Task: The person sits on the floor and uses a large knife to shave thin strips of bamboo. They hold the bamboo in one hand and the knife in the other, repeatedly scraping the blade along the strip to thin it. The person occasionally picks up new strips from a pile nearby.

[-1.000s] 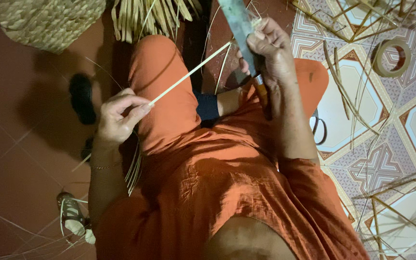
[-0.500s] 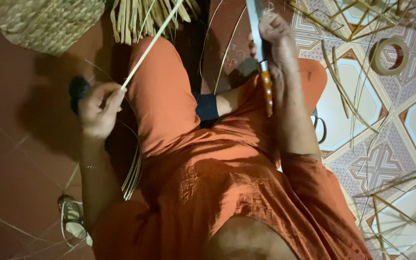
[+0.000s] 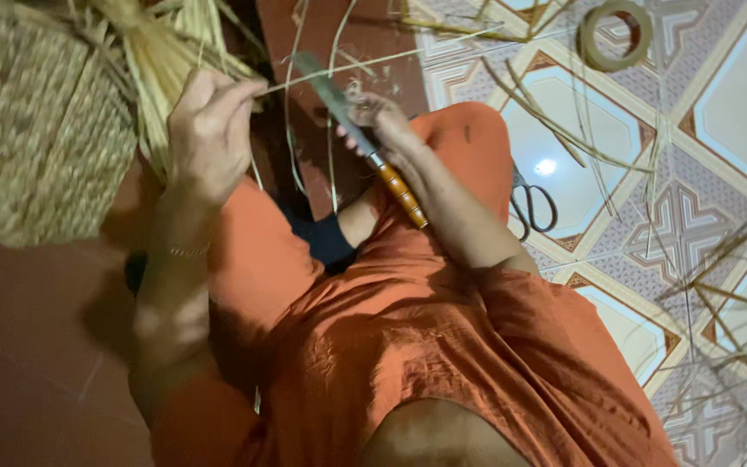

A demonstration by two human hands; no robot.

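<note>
The patterned tile floor (image 3: 719,112) fills the right side of the view, its pale octagons bare in places and crossed by loose cane slivers (image 3: 564,130) elsewhere; to the left it gives way to plain reddish-brown floor (image 3: 36,346); the person sits on it in an orange garment (image 3: 425,346) that covers the lap and both knees. A large woven basket (image 3: 36,130) stands at the upper left, just beside a sheaf of pale cane strips (image 3: 170,60) that fans out above the left knee. The left hand (image 3: 209,130) is raised in front of that sheaf, fingers closed in a pinch on one thin cane strip (image 3: 347,69) that runs rightward, nearly level, across to the blade; the right hand (image 3: 386,130) is clamped on a knife (image 3: 339,108) at the join of blade and handle, the grey blade pointing up and left so that it meets the strip, the orange banded handle lying back along the forearm. The two hands are apart, linked only by the strip. A pair of dark scissors (image 3: 533,207) lies on the tiles just beside the right knee; a roll of tape (image 3: 616,35) lies well apart from it, near the top edge; a thin bracelet (image 3: 188,252) circles the left wrist.
</note>
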